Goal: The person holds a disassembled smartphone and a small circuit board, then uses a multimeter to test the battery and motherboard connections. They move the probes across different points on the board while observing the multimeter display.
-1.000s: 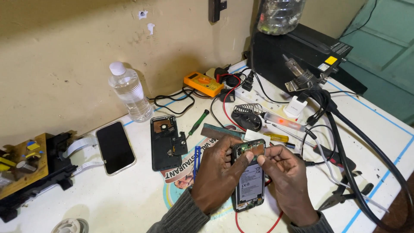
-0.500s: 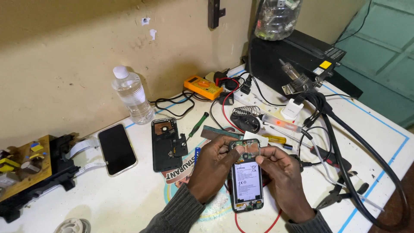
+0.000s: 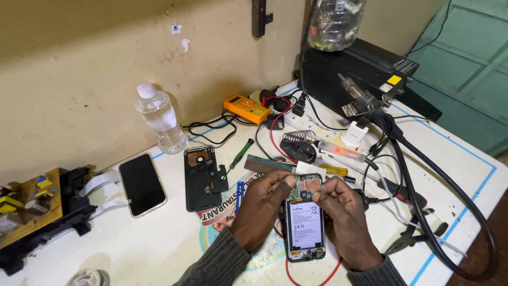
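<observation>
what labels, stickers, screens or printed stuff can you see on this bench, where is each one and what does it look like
Battery label: white rectangle inside the opened phone between both hands.
Dark phone screen: black, unlit, lying left of the black back cover.
Multimeter: orange, by the wall, small grey display.
Yellow sticker: on the black box at the rear right.
Printed mat: round, under the left wrist, red lettering.

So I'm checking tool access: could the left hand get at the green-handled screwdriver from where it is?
Probably yes. The green-handled screwdriver lies in the open just beyond the left hand, with only a blue tool nearby, but that hand is on the opened phone and would have to let go.
</observation>
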